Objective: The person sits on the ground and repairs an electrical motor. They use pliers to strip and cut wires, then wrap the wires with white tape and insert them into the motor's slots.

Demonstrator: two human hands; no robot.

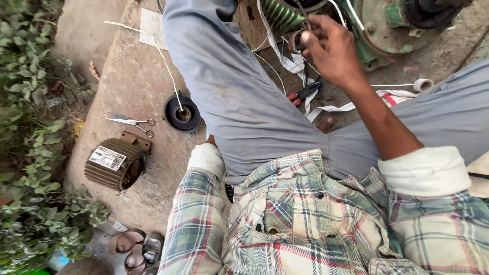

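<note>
My right hand (331, 48) reaches forward between my knees. Its fingers are pinched on a thin dark wire (304, 14) beside a brownish ring (294, 42), at the opening of a green motor (379, 30). Green ribbed coils (280, 14) show just left of the hand. My left forearm, in a plaid sleeve with a white cuff (206, 160), runs behind my left thigh, and that hand is hidden. White tape strips (331, 108) and pliers (304, 92) with red and blue handles lie on the ground under the right hand.
On the concrete slab to the left lie scissors (130, 122), a black spool (182, 114) with white string and a ribbed brown motor housing (114, 163). A small white tape roll (423, 84) sits at right. Sandals (137, 249) and leafy plants (30, 102) border the left.
</note>
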